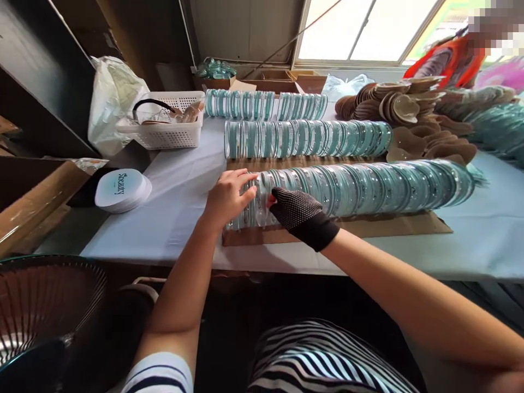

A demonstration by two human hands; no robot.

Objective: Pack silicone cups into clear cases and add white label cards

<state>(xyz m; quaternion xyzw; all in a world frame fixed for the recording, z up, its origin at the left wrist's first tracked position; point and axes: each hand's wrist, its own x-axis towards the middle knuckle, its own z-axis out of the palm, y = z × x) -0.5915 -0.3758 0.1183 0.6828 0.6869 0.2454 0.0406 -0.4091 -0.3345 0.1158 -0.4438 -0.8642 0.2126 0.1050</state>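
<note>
A long row of clear, round glass pieces (368,185), standing on edge and packed face to face, lies on a cardboard sheet (393,226) in front of me. My left hand (230,196) is bare and rests over the row's left end, thumb and fingers apart, touching the glass. My right hand (295,210) wears a black dotted glove that leaves the fingertips uncovered. Its fingers are curled together against a glass piece near the left end; what they pinch is hidden. Two more glass rows (307,139) (239,103) lie behind.
A stack of white rounded pads (123,190) with lettering sits at left, near a white perforated basket (174,134). Brown shell-like dishes (403,109) are piled at back right, where a person in orange (448,60) is. A fan (45,311) stands at lower left.
</note>
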